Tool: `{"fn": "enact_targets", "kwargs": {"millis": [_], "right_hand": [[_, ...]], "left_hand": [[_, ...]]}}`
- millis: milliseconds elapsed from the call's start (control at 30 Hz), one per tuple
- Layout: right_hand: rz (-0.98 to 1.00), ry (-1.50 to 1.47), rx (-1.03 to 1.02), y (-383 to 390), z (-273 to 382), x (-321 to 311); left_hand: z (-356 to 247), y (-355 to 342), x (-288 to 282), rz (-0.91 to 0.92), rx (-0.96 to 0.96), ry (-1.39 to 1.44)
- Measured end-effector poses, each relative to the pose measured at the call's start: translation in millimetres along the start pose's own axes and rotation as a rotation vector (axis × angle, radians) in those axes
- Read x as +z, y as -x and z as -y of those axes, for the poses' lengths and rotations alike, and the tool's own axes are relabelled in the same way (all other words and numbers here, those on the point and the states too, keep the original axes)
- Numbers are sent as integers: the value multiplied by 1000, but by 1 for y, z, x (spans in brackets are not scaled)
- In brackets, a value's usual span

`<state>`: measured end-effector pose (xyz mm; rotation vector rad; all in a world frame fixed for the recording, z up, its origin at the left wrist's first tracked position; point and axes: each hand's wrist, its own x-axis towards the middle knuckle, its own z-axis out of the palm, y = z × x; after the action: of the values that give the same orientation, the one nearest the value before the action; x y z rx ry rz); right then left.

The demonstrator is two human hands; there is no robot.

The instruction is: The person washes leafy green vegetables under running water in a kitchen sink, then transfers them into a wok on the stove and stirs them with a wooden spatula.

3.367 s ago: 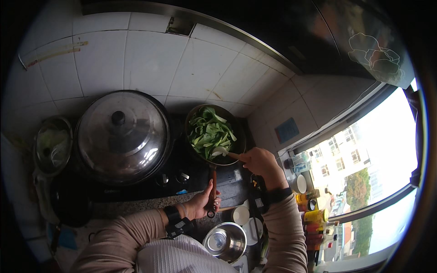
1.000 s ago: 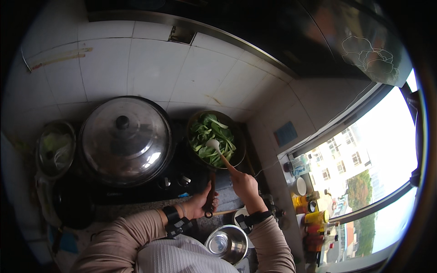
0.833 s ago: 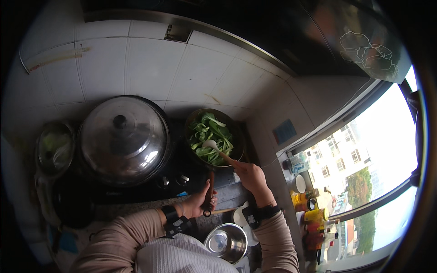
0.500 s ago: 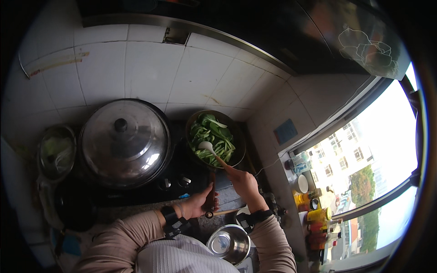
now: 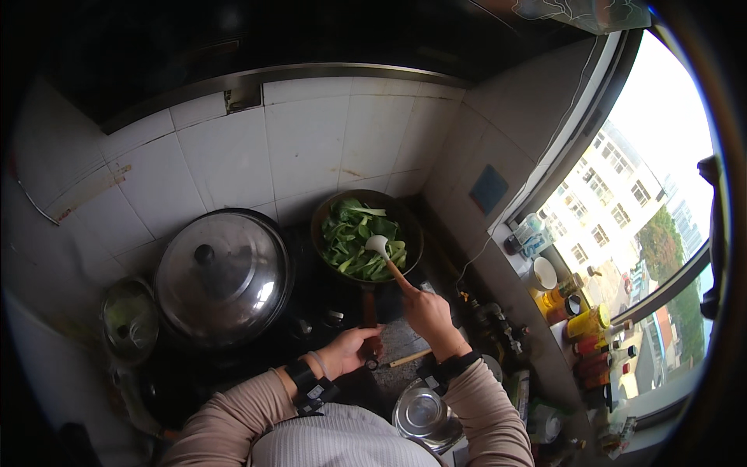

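Note:
A frying pan [image 5: 412, 257] full of chopped leafy greens [image 5: 348, 233] sits on the right side of the stove. My left hand [image 5: 348, 352] is closed around the lower part of its brown handle [image 5: 369, 306]. In my right hand [image 5: 430, 317] is a cooking spoon [image 5: 377, 246] with a white head and a wooden handle. The spoon's head rests among the greens at the right of the pan. My right index finger stretches along the spoon's handle.
To the left stands a large pot under a domed steel lid [image 5: 233, 288]. A glass lid [image 5: 127, 323] is beyond it. Near my body are a steel bowl [image 5: 424, 412] and a wooden stick [image 5: 410, 358]. Bottles and jars [image 5: 589, 321] line the windowsill; pipes and valves [image 5: 494, 315] are below.
My right hand has moved the spoon rightward through the greens, and some of them have shifted. My left hand stays on the pan handle. The view has turned and shifted.

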<state>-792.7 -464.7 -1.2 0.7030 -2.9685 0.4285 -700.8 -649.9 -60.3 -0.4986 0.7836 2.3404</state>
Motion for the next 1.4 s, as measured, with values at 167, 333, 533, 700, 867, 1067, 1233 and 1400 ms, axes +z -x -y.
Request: {"fn": "enact_targets", "kwargs": {"millis": [167,333,533,700,867,1067,1233,1400], "right_hand": [[-173,-249,35,-27,5,-39],[-295,-262,82,-80,3,9],[63,-29,5,-65,25,-5],[-116,-182,-12,-90,15,-21],[-203,-163,-14,-107,13,23],[18,-6,-103,-85,20,4],[-185,-237,-34,-109,-3,6],[-218,-235,113,-115,2,20]], "left_hand": [[6,3,11,-48,28,135],[7,5,22,-31,25,98],[9,3,9,-5,60,82],[8,5,15,-18,58,99],[7,7,17,-37,45,79],[6,5,10,3,42,83],[6,3,12,24,29,80],[1,12,22,26,5,83]]}}
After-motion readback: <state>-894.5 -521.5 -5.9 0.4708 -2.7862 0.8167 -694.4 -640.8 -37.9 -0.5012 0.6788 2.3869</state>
